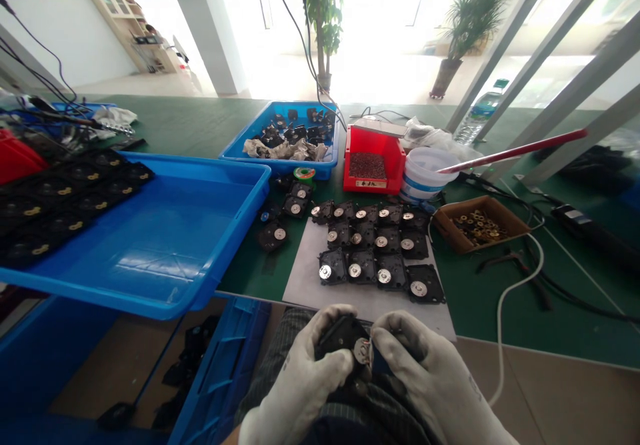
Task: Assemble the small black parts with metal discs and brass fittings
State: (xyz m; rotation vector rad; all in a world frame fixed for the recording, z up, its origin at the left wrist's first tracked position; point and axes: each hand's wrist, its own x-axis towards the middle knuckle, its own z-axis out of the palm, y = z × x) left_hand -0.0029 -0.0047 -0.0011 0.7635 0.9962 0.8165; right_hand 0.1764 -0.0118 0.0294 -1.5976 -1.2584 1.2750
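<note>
My left hand [320, 358], in a whitish work glove, grips a black plastic housing [343, 338] with a round silver motor [362, 351] on it. Its thumb lies across the near side, the fingers around the far side. My right hand [420, 361], gloved the same way, has thumb and forefinger pinched together at the housing's right edge, beside the motor. Small reddish wires seem to show there; what the fingertips hold is hidden. Beyond both hands, several similar black housings with silver motors [384, 275] lie in rows on a pale sheet [305, 278].
A large blue tray [200, 231] with black parts is at left; another blue tray [227, 155] stands behind. A red bin [353, 145] of brown granules, a white tub [425, 165] with a red-handled tool, a cardboard box [450, 235] of brass pieces and a white cable [501, 318] are at right.
</note>
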